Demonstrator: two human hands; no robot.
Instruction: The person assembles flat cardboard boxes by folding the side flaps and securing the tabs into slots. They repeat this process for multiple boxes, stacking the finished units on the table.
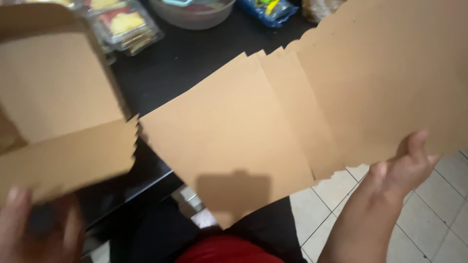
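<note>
— Cardboard sheets (253, 122) fan out at three o'clock, right hand (404, 168) gripping them.
— Left hand (34, 229)?
— Holding the box (58, 112), nine o'clock.
— Sheets might slip; one hand holds many.

Counting it up: two bare hands, left hand (34, 229) and right hand (407, 163). One folded brown cardboard box (53, 112) with scalloped flaps. Roughly four flat brown cardboard sheets (234, 131) fanned out, hard to tell exactly. Along the black counter's (180, 68) far edge: one clear plastic food tray (124, 24), one round grey bowl (192, 12), one blue packet (268, 9).
</note>
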